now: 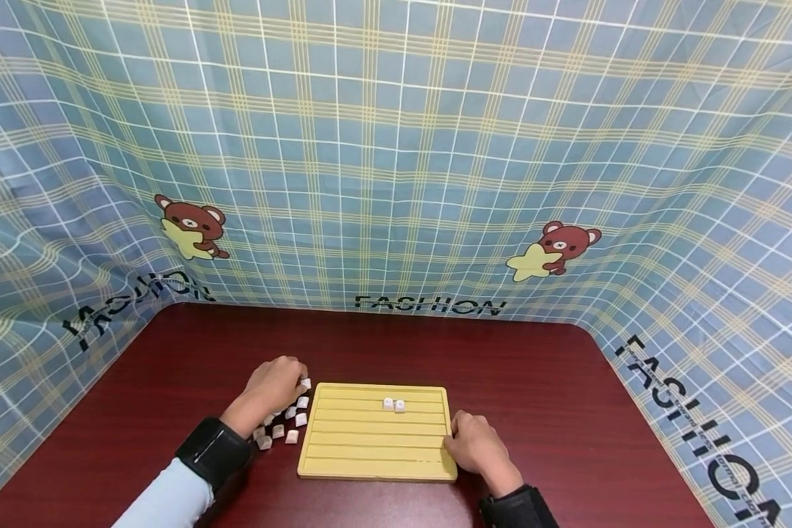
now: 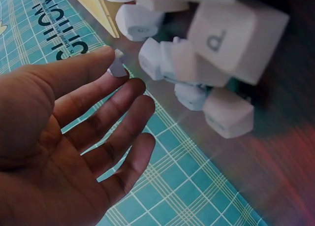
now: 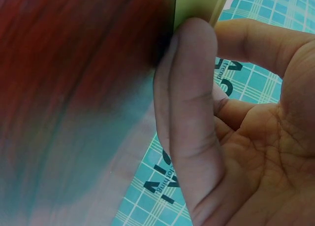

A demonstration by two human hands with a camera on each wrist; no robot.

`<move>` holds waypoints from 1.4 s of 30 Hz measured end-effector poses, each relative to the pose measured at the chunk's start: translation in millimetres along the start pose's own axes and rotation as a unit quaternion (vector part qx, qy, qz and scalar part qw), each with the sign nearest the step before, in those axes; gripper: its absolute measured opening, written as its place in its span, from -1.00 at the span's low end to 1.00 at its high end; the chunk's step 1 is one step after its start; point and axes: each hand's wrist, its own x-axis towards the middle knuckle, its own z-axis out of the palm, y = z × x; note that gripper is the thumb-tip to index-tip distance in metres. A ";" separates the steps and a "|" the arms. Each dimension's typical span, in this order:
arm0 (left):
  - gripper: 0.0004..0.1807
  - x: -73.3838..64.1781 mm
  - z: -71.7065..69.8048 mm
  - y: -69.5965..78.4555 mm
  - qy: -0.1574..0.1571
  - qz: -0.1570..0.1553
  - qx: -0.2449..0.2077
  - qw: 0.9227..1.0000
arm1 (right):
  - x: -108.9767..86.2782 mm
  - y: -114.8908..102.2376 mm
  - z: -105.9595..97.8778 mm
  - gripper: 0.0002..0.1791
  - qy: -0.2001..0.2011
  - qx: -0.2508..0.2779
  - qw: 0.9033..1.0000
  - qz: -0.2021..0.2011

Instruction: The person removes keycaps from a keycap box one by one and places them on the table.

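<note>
My left hand (image 1: 273, 385) is over the loose keycaps to the left of a yellow grooved board (image 1: 369, 440). Between thumb and index finger it pinches a small white keycap (image 2: 117, 64); the other fingers extend loosely. Close by in the left wrist view are several white keycaps (image 2: 241, 44), some bearing dark letters. Two white keycaps (image 1: 388, 404) sit side by side in an upper groove of the board. At the board's right edge, my right hand (image 1: 477, 444) grips the rim, with the thumb on one side and fingers on the other in the right wrist view.
The board lies on a dark red table (image 1: 541, 381). A blue checked cloth (image 1: 396, 183) with bear prints and lettering hangs behind and at both sides. Loose keycaps (image 1: 292, 437) lie along the board's left edge.
</note>
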 end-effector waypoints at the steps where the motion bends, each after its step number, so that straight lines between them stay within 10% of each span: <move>1: -0.93 0.2 0.3 -0.2 0.000 0.002 0.002 1.000 | 0.4 0.5 -0.5 -0.82 -0.001 0.000 1.000 0.001; 42: -0.88 3.7 10.6 3.6 -0.047 -0.021 -0.005 0.999 | 3.3 3.7 -0.4 -0.84 -0.005 0.002 1.000 0.005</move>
